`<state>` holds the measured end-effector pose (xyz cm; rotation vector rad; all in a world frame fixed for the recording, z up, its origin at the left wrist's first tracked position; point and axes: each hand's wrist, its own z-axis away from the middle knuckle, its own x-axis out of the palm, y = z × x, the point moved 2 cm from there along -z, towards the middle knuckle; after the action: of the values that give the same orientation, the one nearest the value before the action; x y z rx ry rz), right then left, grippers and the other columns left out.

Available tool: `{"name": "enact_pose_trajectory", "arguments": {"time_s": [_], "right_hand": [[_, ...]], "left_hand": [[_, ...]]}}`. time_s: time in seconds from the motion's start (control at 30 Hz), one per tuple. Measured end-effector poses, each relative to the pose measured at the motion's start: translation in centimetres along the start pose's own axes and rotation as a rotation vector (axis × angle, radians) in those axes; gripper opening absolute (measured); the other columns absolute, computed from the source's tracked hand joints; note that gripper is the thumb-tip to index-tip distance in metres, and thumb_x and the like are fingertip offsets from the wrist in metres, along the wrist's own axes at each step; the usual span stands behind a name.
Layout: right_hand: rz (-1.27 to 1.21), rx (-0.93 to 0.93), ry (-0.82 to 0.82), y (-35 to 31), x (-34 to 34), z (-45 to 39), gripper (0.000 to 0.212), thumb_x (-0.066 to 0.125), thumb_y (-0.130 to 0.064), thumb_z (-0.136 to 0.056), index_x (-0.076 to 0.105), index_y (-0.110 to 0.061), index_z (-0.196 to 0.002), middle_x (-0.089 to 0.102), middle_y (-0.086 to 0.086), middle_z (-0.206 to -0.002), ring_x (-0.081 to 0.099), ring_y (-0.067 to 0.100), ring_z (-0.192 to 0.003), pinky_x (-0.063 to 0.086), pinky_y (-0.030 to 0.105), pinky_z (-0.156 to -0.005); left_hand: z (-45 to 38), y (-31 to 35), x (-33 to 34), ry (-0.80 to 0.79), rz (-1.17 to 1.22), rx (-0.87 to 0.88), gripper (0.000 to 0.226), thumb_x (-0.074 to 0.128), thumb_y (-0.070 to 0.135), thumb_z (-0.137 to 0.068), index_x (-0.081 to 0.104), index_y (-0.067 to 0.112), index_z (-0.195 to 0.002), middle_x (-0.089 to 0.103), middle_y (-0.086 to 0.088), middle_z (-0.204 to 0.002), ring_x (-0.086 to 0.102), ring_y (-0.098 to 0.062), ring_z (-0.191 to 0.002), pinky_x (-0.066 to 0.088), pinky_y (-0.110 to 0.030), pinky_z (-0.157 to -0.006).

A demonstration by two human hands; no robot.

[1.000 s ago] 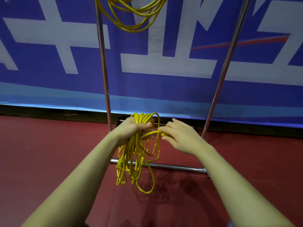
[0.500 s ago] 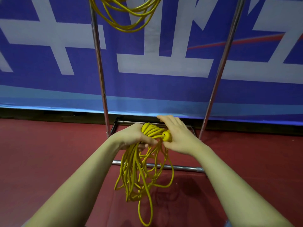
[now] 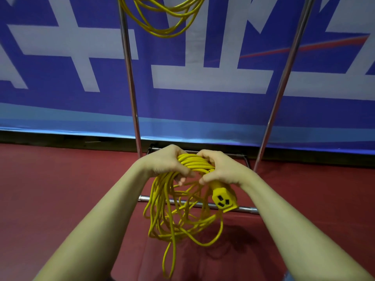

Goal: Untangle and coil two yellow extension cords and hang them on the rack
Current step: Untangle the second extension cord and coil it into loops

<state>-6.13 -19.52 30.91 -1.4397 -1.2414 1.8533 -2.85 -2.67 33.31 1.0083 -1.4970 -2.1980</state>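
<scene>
While two hands (image 3: 194, 169) grip one cord (image 3: 176, 209), second cord (image 3: 162, 17) hangs on rack (image 3: 129, 78).

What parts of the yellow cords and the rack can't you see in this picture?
- Hanging cord, head view: its top and whatever holds it are cut off by the top edge.
- Rack poles: tops cut off too.
- Held cord: the left hand and right hand cover parts of the bundle; its plug end isn't visible.

The right hand (image 3: 221, 169), previously open beside the bundled cord (image 3: 194, 163), now grips its right side. The socket end (image 3: 224, 199), formerly hidden at the fingers, now hangs below that hand, facing near. The dangling loops (image 3: 172, 216) hang lower and spread wider.
</scene>
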Motion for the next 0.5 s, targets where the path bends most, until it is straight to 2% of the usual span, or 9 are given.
{"name": "enact_pose_trajectory", "arguments": {"time_s": [0.07, 0.17, 0.3, 0.37, 0.43, 0.5], "right_hand": [[-0.059, -0.005, -0.027, -0.7, -0.1, 0.1, 0.035, 0.077, -0.004, -0.061, 0.058, -0.018, -0.087, 0.058, -0.002, -0.074, 0.053, 0.01, -0.067, 0.044, 0.023, -0.06], [-0.153, 0.022, -0.056, -0.8, -0.2, 0.2, 0.028, 0.071, -0.012, -0.06, 0.058, -0.011, -0.085, 0.058, 0.0, -0.071, 0.053, 0.012, -0.065, 0.044, 0.026, -0.059], [-0.278, 0.028, -0.024, -0.5, -0.2, 0.1, 0.042, 0.071, -0.012, -0.059, 0.058, 0.005, -0.095, 0.058, 0.009, -0.076, 0.052, 0.02, -0.07, 0.041, 0.028, -0.061], [-0.374, 0.008, -0.009, -0.5, -0.3, 0.2, 0.034, 0.07, -0.008, -0.059, 0.058, 0.001, -0.089, 0.06, 0.001, -0.069, 0.055, 0.013, -0.061, 0.044, 0.022, -0.056], [-0.467, -0.009, 0.04, -0.3, -0.7, 0.3, 0.03, 0.068, -0.005, -0.06, 0.058, -0.003, -0.088, 0.061, -0.002, -0.066, 0.056, 0.01, -0.058, 0.046, 0.022, -0.057], [-0.555, -0.017, 0.098, -0.1, -1.3, 0.4, 0.034, 0.068, -0.003, -0.06, 0.059, -0.002, -0.092, 0.063, 0.003, -0.072, 0.059, 0.015, -0.063, 0.047, 0.027, -0.064]], "left_hand": [[0.1, 0.2, -0.3, 0.042, 0.011, 0.022, 0.016, 0.074, -0.006, -0.077, 0.065, 0.006, -0.07, 0.062, -0.011, -0.055, 0.058, -0.015, -0.044, 0.051, -0.024, -0.049], [-0.1, 0.1, -0.5, 0.086, -0.004, 0.039, 0.016, 0.08, 0.001, -0.074, 0.064, 0.004, -0.076, 0.061, -0.012, -0.059, 0.056, -0.017, -0.047, 0.05, -0.024, -0.05], [-0.2, 0.0, -0.7, 0.137, 0.009, 0.046, 0.02, 0.081, 0.003, -0.072, 0.062, 0.006, -0.076, 0.061, -0.011, -0.06, 0.056, -0.02, -0.051, 0.049, -0.026, -0.051], [-0.1, -0.4, -1.1, 0.154, 0.017, 0.039, 0.021, 0.082, 0.005, -0.073, 0.063, 0.004, -0.081, 0.062, -0.012, -0.064, 0.059, -0.02, -0.055, 0.051, -0.026, -0.054], [0.2, -1.2, -1.4, 0.116, -0.005, 0.034, 0.028, 0.084, 0.007, -0.07, 0.062, 0.002, -0.086, 0.064, -0.008, -0.069, 0.063, -0.018, -0.062, 0.053, -0.028, -0.061], [0.4, -2.0, -1.4, 0.084, -0.022, 0.02, 0.026, 0.083, 0.006, -0.069, 0.058, 0.008, -0.075, 0.063, 0.001, -0.064, 0.062, -0.011, -0.061, 0.051, -0.023, -0.061]]}}
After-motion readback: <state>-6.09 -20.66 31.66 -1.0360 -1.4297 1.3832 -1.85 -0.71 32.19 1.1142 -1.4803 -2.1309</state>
